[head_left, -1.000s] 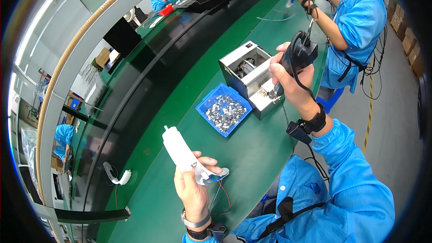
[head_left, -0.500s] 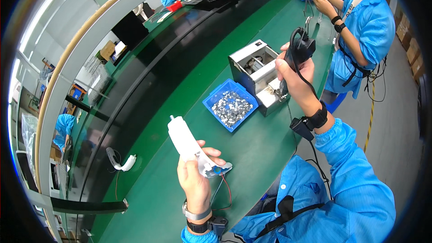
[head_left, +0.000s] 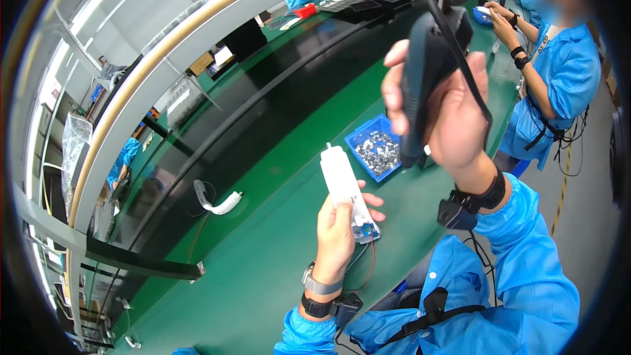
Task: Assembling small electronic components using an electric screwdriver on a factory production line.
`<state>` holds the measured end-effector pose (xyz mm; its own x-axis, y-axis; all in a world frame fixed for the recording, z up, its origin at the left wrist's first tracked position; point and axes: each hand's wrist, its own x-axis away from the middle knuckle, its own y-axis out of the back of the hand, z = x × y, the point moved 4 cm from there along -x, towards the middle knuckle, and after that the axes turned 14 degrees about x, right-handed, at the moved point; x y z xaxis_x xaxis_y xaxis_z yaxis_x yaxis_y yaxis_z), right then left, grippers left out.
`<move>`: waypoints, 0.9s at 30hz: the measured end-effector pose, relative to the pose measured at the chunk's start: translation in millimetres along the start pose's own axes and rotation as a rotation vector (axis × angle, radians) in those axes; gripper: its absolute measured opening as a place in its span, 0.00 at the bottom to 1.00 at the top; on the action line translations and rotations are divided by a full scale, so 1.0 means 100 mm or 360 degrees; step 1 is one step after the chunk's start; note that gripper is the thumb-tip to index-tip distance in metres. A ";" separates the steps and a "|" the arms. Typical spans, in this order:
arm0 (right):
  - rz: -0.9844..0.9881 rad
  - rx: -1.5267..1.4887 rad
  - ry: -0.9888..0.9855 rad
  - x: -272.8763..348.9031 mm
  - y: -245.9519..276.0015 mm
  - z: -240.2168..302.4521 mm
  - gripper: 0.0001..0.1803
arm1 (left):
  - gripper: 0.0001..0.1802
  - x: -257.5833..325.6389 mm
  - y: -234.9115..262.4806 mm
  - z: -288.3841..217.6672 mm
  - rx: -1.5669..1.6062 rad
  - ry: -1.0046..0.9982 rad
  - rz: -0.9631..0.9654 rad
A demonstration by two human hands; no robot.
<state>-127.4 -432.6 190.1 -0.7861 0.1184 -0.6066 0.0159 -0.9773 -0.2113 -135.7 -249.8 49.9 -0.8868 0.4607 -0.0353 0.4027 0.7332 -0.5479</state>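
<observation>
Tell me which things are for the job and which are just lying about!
Probably for the job:
white case, in the left grip
dark tool, in the right grip
blue tray of little bits, nearby

Probably just lying about:
curved white piece
red tub, far off
cardboard box

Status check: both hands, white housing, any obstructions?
Left hand holding white housing. Right hand gripping black corded tool above table. Wires trailing from housing's near end. Tool blocking view behind it.

The white housing [head_left: 338, 174] looks smooth plastic, the black tool [head_left: 426, 75] matt, the sleeve [head_left: 529, 240] wrinkled cloth.
</observation>
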 end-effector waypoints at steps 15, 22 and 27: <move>0.0221 0.0047 -0.0004 0.05 -0.77 -0.02 0.56 | 0.18 0.01 0.05 -0.01 -0.0042 -0.0004 0.0036; 0.0245 0.0049 -0.0052 0.07 -0.79 -0.09 0.58 | 0.19 0.00 0.08 0.02 -0.0010 -0.0019 0.0006; 0.0315 -0.0089 -0.0071 0.09 -0.80 -0.17 0.53 | 0.19 0.03 0.01 -0.03 -0.0019 -0.0061 -0.0027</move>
<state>-125.7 -350.2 188.5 -0.7908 -0.0840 -0.6063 0.2060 -0.9693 -0.1344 -137.4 -246.6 51.6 -0.9015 0.4289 -0.0581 0.3900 0.7468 -0.5386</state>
